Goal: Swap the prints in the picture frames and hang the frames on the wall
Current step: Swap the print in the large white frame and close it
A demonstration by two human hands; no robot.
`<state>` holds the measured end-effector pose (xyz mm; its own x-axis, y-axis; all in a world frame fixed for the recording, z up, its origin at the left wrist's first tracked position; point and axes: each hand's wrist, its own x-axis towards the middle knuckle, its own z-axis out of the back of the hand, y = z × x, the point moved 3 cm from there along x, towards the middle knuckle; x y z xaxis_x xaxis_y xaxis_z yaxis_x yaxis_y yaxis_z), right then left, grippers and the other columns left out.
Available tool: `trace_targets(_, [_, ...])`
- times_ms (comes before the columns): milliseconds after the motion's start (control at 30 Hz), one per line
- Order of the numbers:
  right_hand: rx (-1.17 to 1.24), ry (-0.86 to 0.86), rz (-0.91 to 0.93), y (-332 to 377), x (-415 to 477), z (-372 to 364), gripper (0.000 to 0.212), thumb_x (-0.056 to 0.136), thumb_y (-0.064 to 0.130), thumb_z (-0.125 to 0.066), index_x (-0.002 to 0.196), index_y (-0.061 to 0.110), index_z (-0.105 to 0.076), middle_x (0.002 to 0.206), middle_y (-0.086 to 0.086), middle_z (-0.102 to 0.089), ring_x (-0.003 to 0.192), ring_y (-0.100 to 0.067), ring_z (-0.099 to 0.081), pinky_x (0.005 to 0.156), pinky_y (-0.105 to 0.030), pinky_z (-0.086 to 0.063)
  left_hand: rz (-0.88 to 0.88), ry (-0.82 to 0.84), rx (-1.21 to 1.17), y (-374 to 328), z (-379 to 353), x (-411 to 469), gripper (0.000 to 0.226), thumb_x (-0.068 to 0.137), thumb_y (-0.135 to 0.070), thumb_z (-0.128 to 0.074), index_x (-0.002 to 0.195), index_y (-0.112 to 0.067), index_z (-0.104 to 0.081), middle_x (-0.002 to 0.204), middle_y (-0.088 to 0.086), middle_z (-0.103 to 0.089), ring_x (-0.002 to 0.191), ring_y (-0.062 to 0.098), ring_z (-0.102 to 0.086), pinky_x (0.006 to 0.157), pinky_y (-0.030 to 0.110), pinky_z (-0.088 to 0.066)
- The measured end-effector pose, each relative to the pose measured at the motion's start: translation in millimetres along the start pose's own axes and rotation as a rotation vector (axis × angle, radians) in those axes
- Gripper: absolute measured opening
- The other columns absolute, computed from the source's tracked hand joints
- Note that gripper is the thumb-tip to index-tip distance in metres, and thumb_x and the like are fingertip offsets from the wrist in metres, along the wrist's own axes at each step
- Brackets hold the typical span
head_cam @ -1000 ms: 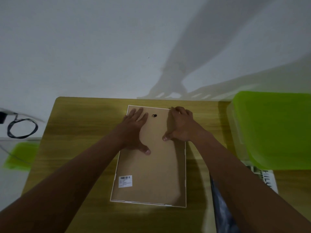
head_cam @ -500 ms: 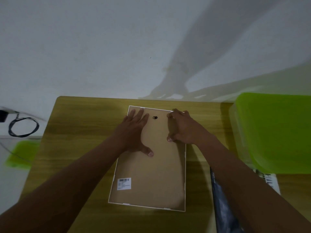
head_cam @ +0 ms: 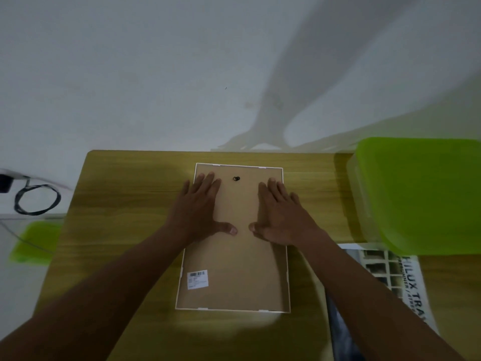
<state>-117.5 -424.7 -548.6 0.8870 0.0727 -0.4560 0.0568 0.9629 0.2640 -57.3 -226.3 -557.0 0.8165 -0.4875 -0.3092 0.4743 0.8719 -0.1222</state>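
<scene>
Fingers [head_cam: 205, 183] flatten out now, the right hand [head_cam: 279, 217] uncurling from the top edge, so both palms with the left hand [head_cam: 199, 209] press open on the frame [head_cam: 234, 269], face-down mid-tabletop [head_cam: 125, 204]. Backing looks seated; a print [head_cam: 390, 272] waits beside the green bin [head_cam: 421, 194].

table [head_cam: 125, 199]: yellow-brown wood grain | frame [head_cam: 285, 269]: white rim, plain tan back, white barcode label [head_cam: 197, 279] | box [head_cam: 421, 194] at right edge: bright green | print [head_cam: 398, 277]: white, dark grid, black letters
</scene>
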Motion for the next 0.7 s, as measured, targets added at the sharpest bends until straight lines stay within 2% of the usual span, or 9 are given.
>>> trace_targets(67, [0.026, -0.044, -0.007, 1.6, -6.1, 1.7, 0.103, 0.087, 0.06, -0.059, 0.157, 0.016, 0.003, 0.166, -0.009, 0.01, 0.152, -0.028, 0.011, 0.123, -0.051, -0.005, 0.001, -0.013, -0.032, 0.4, -0.6, -7.5, 0.13, 0.055, -0.095, -0.036, 0.154, -0.014, -0.011, 0.163, 0.006, -0.004, 0.15, 0.024, -0.002, 0.12, 0.048, -0.007])
trace_targets(133, [0.04, -0.132, -0.05, 4.2, -19.1, 3.0, 0.104, 0.085, 0.063, -0.061, 0.157, 0.012, -0.004, 0.165, -0.013, -0.004, 0.151, -0.035, -0.003, 0.121, -0.05, -0.015, 0.0, -0.037, -0.087, 2.9, -1.8, -23.4, 0.109, 0.073, -0.084, -0.041, 0.155, -0.018, -0.01, 0.163, 0.004, -0.006, 0.15, 0.024, -0.001, 0.12, 0.048, -0.007])
trace_targets(233, [0.05, -0.234, -0.189, 2.5, -39.1, -0.1, 0.097, 0.081, 0.062, -0.067, 0.15, 0.009, -0.021, 0.14, -0.016, -0.039, 0.129, -0.037, -0.039, 0.1, -0.045, -0.042, 0.086, -0.072, -0.131, 5.7, -6.1, -56.5, 0.097, 0.08, -0.067, -0.052, 0.155, -0.026, -0.005, 0.163, 0.005, -0.005, 0.149, 0.027, -0.003, 0.119, 0.049, -0.013])
trace_targets(300, [0.193, -0.158, -0.269, 2.5, -48.1, -7.6, 0.092, 0.083, 0.053, -0.07, 0.149, 0.012, -0.021, 0.129, -0.015, -0.045, 0.119, -0.036, -0.051, 0.09, -0.041, -0.047, 0.225, -0.08, -0.156, 5.2, -9.7, -75.6, 0.102, 0.077, -0.064, -0.063, 0.154, -0.026, -0.008, 0.16, 0.009, -0.015, 0.145, 0.033, -0.017, 0.112, 0.049, -0.025])
trace_targets(400, [0.398, -0.022, -0.335, 6.0, -54.7, -21.0, 0.109, 0.08, 0.042, -0.077, 0.155, 0.018, -0.002, 0.135, -0.019, -0.039, 0.12, -0.04, -0.051, 0.094, -0.039, -0.046, 0.377, -0.118, -0.22, -0.4, -14.9, -90.8, 0.1, 0.074, -0.062, -0.069, 0.15, -0.017, -0.022, 0.142, 0.013, -0.039, 0.125, 0.037, -0.04, 0.098, 0.047, -0.039])
trace_targets(433, [0.463, -0.021, -0.359, 5.9, -55.0, -23.9, 0.112, 0.077, 0.038, -0.081, 0.155, 0.018, -0.003, 0.137, -0.019, -0.037, 0.122, -0.04, -0.049, 0.096, -0.04, -0.046, 0.401, -0.115, -0.269, -3.2, -17.7, -92.2, 0.098, 0.075, -0.058, -0.07, 0.149, -0.015, -0.023, 0.137, 0.015, -0.042, 0.121, 0.038, -0.043, 0.096, 0.046, -0.041])
trace_targets(567, [0.607, -0.073, -0.424, 5.0, -59.5, -25.2, 0.089, 0.073, 0.023, -0.084, 0.143, 0.013, -0.031, 0.133, -0.015, -0.039, 0.116, -0.032, -0.05, 0.092, -0.036, -0.048, 0.506, -0.142, -0.527, -3.6, -25.6, -90.9, 0.078, 0.072, -0.046, -0.079, 0.132, -0.012, -0.044, 0.122, 0.016, -0.052, 0.11, 0.037, -0.053, 0.086, 0.039, -0.044])
trace_targets(633, [0.676, -0.09, -0.421, 4.2, -62.2, -24.1, 0.083, 0.076, 0.016, -0.08, 0.144, 0.017, -0.034, 0.133, -0.012, -0.038, 0.109, -0.025, -0.049, 0.087, -0.03, -0.045, 0.514, -0.16, -0.677, 0.0, -25.5, -91.9, 0.069, 0.063, -0.048, -0.081, 0.117, -0.014, -0.055, 0.113, 0.009, -0.061, 0.104, 0.03, -0.057, 0.081, 0.035, -0.046])
trace_targets(700, [0.795, -0.134, -0.401, 5.0, -65.3, -18.7, 0.088, 0.07, 0.016, -0.08, 0.145, 0.029, -0.036, 0.134, -0.007, -0.042, 0.109, -0.019, -0.051, 0.092, -0.028, -0.046, 0.5, -0.17, -0.849, 2.1, -21.5, -96.1, 0.068, 0.062, -0.043, -0.084, 0.119, -0.016, -0.059, 0.108, 0.001, -0.067, 0.098, 0.023, -0.063, 0.08, 0.033, -0.05])
